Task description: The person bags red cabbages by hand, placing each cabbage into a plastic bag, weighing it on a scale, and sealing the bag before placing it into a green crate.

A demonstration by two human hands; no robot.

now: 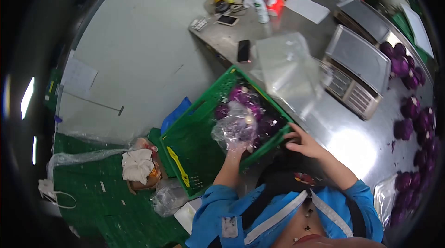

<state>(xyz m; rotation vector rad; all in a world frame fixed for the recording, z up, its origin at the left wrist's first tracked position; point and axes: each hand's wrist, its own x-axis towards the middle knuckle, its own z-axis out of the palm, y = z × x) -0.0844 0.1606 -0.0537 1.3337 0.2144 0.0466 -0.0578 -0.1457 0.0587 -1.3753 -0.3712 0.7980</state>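
Note:
A green plastic crate stands tilted in view against the metal table, with purple cabbages gathered at its upper right end. My left hand reaches into it and is closed on a clear plastic bag, through which something purple and whitish shows. The bag hides part of the fingers. At the crate's right rim is my right hand, its thumb and fingers apart, fingertips at the edge and nothing held in them.
On the metal table lie a stack of clear bags, a phone and a weighing scale. More purple cabbages line the right edge. A cardboard box with a white cloth sits on the green floor.

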